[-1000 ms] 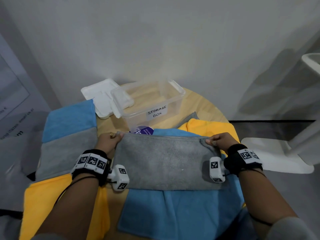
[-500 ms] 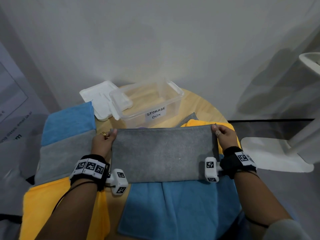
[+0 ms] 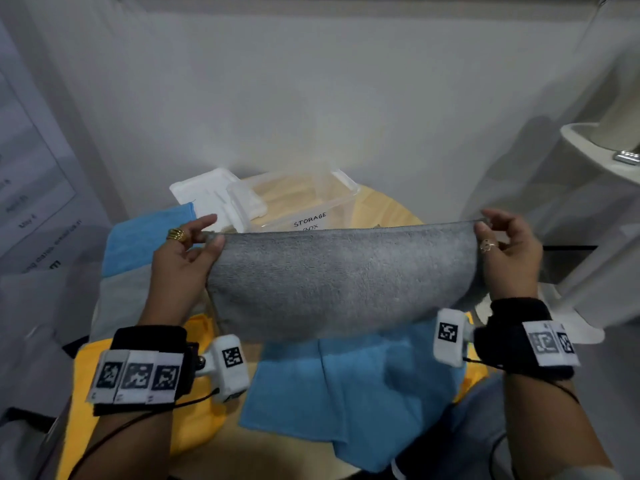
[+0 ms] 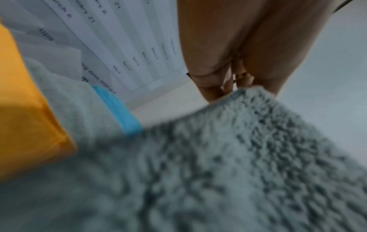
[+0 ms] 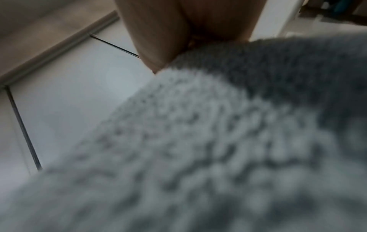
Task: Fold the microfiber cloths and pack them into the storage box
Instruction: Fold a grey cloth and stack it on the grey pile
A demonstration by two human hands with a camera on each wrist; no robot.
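Hands: two. The left hand and the right hand are both up above the table.
Left hand hold: thumb and fingers pinch the top left corner of the grey cloth.
Right hand hold: it pinches the top right corner of the same cloth; its other fingers are loosely curled.
Cloth in the hands: one. It is grey and folded. It hangs down between the two hands, and its top edge is pulled straight.
Cloths lying down: five can be counted. At the left side lie one blue cloth, one more grey cloth and one yellow cloth. Under the hanging cloth lies a second blue cloth. A second yellow cloth peeks out at the right.
Box: one clear storage box stands at the back of the table, behind the hanging cloth. No cloth shows inside it.
Lid: one white lid lies just left of the box.
Wrist views: very blurry. Each shows fuzzy grey cloth close up, with fingers at its edge.
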